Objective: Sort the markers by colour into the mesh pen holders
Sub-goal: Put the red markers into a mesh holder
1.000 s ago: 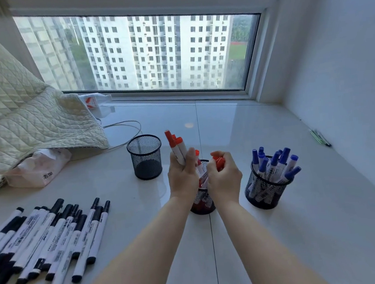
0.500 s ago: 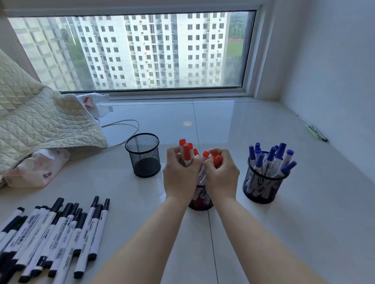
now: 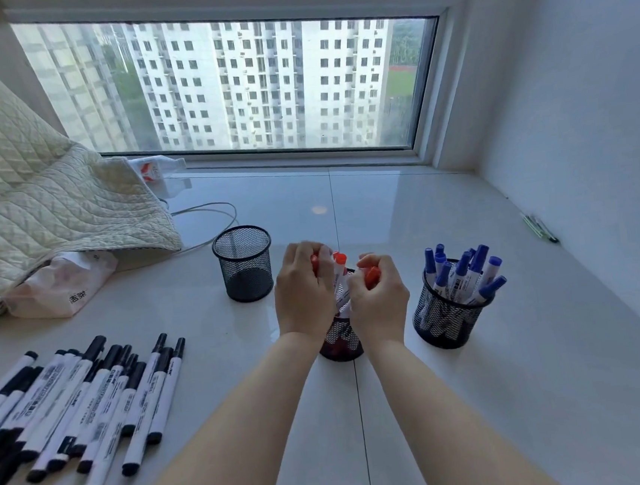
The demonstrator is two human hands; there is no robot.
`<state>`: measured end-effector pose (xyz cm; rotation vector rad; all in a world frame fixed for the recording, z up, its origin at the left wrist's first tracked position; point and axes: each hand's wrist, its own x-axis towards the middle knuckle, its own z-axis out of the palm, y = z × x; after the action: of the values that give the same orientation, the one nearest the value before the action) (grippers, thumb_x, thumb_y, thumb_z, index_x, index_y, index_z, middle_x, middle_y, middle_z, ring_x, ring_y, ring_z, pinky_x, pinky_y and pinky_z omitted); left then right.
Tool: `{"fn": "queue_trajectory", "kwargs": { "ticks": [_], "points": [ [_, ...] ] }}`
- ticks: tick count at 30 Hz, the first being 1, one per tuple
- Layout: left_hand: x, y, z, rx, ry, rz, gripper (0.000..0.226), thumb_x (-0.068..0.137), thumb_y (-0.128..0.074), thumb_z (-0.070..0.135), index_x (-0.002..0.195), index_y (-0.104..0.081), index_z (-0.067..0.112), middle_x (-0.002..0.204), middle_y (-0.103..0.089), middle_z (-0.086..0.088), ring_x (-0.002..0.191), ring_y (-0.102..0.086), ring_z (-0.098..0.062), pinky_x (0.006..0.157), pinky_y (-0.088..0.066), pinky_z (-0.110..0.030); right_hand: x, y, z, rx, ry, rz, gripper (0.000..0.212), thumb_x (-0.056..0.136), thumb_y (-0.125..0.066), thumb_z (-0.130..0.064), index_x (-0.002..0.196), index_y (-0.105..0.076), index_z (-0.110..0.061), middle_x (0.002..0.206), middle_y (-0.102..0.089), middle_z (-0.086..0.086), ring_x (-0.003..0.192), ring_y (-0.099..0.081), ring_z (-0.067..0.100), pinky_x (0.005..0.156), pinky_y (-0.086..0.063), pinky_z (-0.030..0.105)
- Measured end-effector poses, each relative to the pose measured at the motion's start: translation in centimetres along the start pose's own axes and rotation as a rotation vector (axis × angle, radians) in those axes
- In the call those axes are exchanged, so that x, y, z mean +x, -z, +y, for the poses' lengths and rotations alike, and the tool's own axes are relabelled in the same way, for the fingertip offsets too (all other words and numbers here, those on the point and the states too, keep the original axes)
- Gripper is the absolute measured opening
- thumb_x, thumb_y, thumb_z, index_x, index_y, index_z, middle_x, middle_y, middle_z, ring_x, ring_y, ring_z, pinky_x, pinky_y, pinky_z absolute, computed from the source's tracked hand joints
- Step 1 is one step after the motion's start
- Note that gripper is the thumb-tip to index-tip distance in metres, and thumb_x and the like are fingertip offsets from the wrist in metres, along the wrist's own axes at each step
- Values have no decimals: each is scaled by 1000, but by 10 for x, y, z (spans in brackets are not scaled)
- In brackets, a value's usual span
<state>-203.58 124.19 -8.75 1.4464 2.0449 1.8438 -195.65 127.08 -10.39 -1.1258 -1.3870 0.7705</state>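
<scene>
Lowered since a second ago, the red markers (image 3: 340, 275) now sit deeper in the middle holder (image 3: 339, 338). Black markers (image 3: 91, 397) lie at eight o'clock. Light, stiff, slick; best gripped mid-barrel. Left hand (image 3: 306, 294) and right hand (image 3: 380, 301) stay curled knuckles-up, fingers closed round them.

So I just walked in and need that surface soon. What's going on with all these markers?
A person is sorting markers by colour into mesh holders. Both hands, left hand and right hand, are closed around red markers and are putting them into the middle holder. The right holder already has the blue markers. The left holder looks empty, and the black markers lie loose on the surface.
</scene>
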Motion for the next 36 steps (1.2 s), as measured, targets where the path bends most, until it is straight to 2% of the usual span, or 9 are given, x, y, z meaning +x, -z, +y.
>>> {"fn": "queue_trajectory", "kwargs": {
  "ticks": [5, 9, 13, 21, 23, 27, 30, 33, 36],
  "points": [
    [-19, -7, -13, -155, 145, -28, 24, 94, -47, 15, 70, -51, 18, 75, -51, 3, 66, -49, -5, 61, -36, -16, 2, 0, 1, -12, -2, -31, 3, 88, -57, -20, 87, -55, -17, 79, -60, -2, 74, -56, 16, 68, -44, 22],
    [-17, -8, -10, -356, 322, -115, 30, 90, -41, 37, 65, -47, 22, 74, -53, -23, 68, -51, -34, 70, -43, -43, 9, 5, -2, 1, -58, -157, 15, 93, -50, -31, 85, -53, -19, 86, -59, 2, 77, -56, 14, 69, -43, 24],
    [-19, -9, -5, -363, 357, -114, 30, 88, -36, 33, 60, -46, 33, 81, -52, -28, 75, -51, -35, 74, -44, -48, 10, 12, 1, 29, -60, -228, 20, 98, -37, -31, 85, -51, -26, 94, -53, 1, 79, -54, 11, 73, -44, 26],
    [-18, -27, -5, -484, 348, -207, 26, 101, -29, 25, 88, -51, 32, 79, -59, -25, 77, -59, -26, 65, -47, -14, 26, 25, 2, 18, -148, -281, 19, 99, -35, -29, 92, -53, -29, 70, -55, -6, 69, -53, 13, 73, -47, 37],
    [-17, -29, 0, -533, 373, -232, 24, 101, -32, 23, 88, -52, 27, 80, -55, -24, 72, -56, -26, 58, -48, -14, 29, 31, -2, -31, -156, -287, 21, 98, -35, -31, 98, -55, -25, 79, -59, -4, 78, -55, 16, 78, -46, 38],
    [-12, -22, 9, -501, 388, -205, 24, 99, -37, 29, 87, -57, 32, 105, -44, -10, 80, -59, -8, 72, -47, -11, 25, 43, -12, -326, 53, -224, 31, 97, -38, -32, 119, -55, -18, 119, -55, 0, 113, -43, 13, 91, -27, 19],
    [-18, -4, 11, -430, 330, -175, 22, 98, -38, 28, 89, -57, 35, 106, -44, 0, 84, -52, 12, 80, -37, -3, 5, 41, -28, -370, 311, -140, 24, 93, -49, -26, 111, -58, -14, 113, -57, 1, 109, -44, 17, 88, -34, 24],
    [-28, 21, 5, -387, 372, -128, 24, 99, -37, 25, 86, -56, 34, 107, -55, 1, 96, -57, -9, 89, -43, -29, -22, 24, -39, -373, 412, -165, 20, 88, -52, -21, 103, -61, -11, 110, -59, 4, 107, -47, 22, 90, -36, 32],
    [-37, 56, -7, -361, 425, -80, 26, 98, -38, 20, 84, -56, 30, 90, -64, 3, 84, -62, -9, 76, -46, -28, -51, 2, -41, -341, 379, -229, 19, 88, -51, -19, 101, -62, -11, 106, -60, 4, 107, -48, 23, 94, -33, 29]
  ]
}}
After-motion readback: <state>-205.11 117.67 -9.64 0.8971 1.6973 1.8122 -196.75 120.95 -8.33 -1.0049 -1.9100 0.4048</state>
